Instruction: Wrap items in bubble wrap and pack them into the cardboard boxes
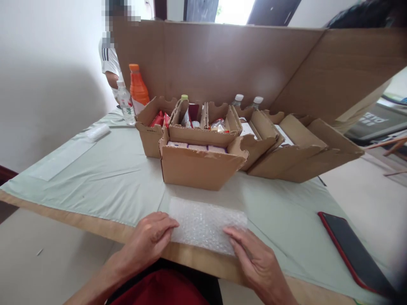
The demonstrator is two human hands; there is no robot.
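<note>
A sheet of bubble wrap [203, 224] lies at the front edge of the cloth-covered table, its near side reaching the edge. My left hand [153, 233] grips its left end, thumb and fingers closed together. At the right end, my right hand [254, 254] is closed on the wrap with thumb below and index finger on top. Just beyond the wrap stands a low cardboard bin [193, 168] with a row of small white-and-purple boxes [197, 147] inside.
Several more cardboard bins [289, 154] with packets and boxes stand behind, before a tall cardboard panel [222, 63]. An orange bottle [139, 87] and a clear bottle [126, 103] are at left. A red-cased phone [352, 250] lies right; a clear plastic roll [98, 133] lies left. A person [110, 63] is behind.
</note>
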